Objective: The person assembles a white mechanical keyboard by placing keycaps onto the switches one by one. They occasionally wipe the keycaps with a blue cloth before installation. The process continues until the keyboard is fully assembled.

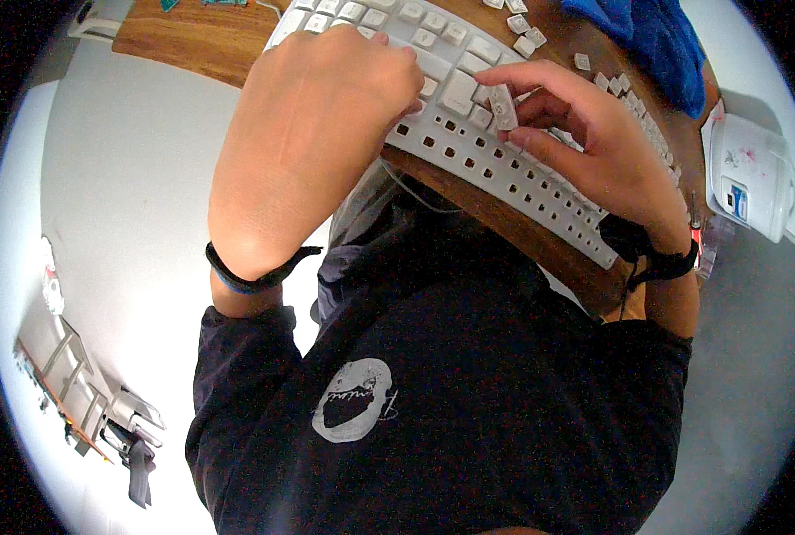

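A white keyboard [549, 198] lies at an angle on the wooden table. Its near rows are stripped to square dark sockets, while white keycaps still sit on the farther rows. My left hand [313, 143] rests over its left part, fingers curled; whatever they may grip is hidden beneath the hand. Between the thumb and fingers of my right hand [598, 138] is a long white keycap [503, 109], tilted with its hollow underside showing. That hand hovers over the keyboard's middle and covers some of its right side.
Loose white keycaps [524, 43] are scattered beyond the keyboard, with more in a row at the right. A blue cloth [643, 49] lies at the far right of the table [179, 45]. A white plastic container [754, 169] stands past its right edge. A stepladder [77, 370] is at far left.
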Demonstrator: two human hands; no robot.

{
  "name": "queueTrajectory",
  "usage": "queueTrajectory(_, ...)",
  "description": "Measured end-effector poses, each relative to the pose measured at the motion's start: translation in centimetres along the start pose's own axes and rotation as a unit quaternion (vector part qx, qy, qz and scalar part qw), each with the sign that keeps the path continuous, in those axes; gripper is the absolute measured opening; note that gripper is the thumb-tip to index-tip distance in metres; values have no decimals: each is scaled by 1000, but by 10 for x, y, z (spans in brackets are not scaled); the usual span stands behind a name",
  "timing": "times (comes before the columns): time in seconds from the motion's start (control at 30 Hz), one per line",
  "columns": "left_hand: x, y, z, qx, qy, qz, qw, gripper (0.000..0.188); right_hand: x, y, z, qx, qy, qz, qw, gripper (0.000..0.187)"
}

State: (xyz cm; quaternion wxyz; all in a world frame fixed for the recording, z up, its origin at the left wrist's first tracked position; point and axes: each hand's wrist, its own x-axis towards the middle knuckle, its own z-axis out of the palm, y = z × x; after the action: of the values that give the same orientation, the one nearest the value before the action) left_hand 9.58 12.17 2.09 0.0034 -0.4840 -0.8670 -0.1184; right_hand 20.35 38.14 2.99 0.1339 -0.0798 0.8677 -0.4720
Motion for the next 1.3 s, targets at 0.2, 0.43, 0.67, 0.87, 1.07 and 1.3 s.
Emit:
queueTrajectory(0.2, -2, -3, 0, -12, 9, 3, 1000, 20, 4, -2, 1, -36, -8, -20, 999, 51)
queueTrajectory(0.43, -5, -7, 7, -19, 32, 9, 999, 21, 8, -5, 6, -58, -13, -35, 998, 55)
queueTrajectory(0.67, -7, -11, 7, -55, 46, 22, 997, 23, 9, -10, 19, -130, 40, -64, 989, 50)
queueTrajectory(0.87, -10, -17, 7, -73, 62, 50, 994, 26, 11, -12, 24, -144, 40, -87, 985, 49)
queueTrajectory(1.07, -15, -16, 6, -59, 67, 30, 996, 31, 14, -14, 24, -139, 30, -68, 987, 43)
queueTrajectory(1.3, -15, -16, 6, -48, 74, 25, 996, 34, 17, -16, 24, -170, 28, -106, 979, 42)
